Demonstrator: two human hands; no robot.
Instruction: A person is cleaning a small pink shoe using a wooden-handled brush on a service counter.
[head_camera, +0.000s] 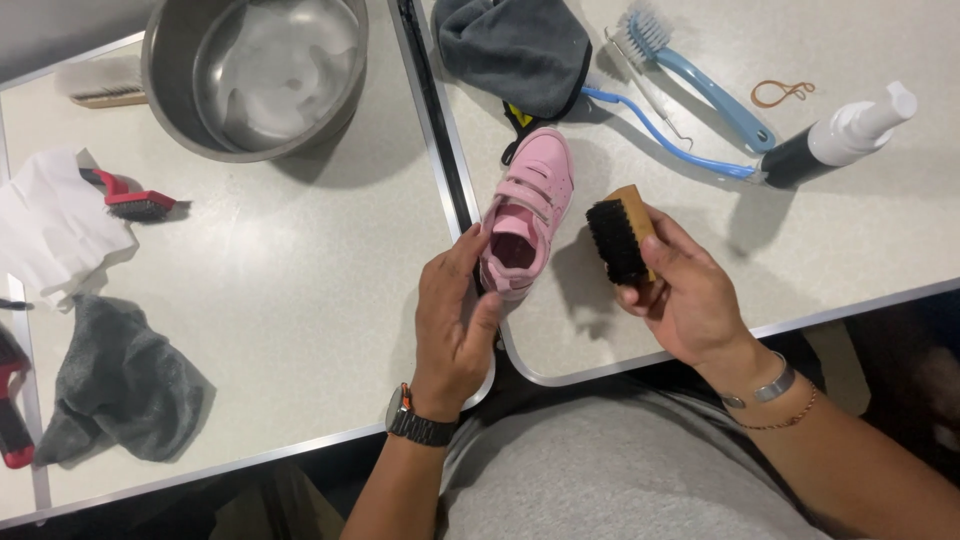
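A steel bowl (255, 75) of soapy water stands on the left table (300, 300); near it lie a red brush (135, 200), white paper (50, 225) and a grey cloth (120, 385); opposite, a dark cloth (515, 45), two blue brushes (700, 85), a spray bottle (840, 140), a rubber band (782, 93).

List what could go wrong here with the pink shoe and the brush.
1. The pink shoe lies by the gap between the two tables; the left hand only touches its heel, so a hard stroke might push it in.
2. The right hand grips the wooden brush near its bristles, so fingers might get scraped.
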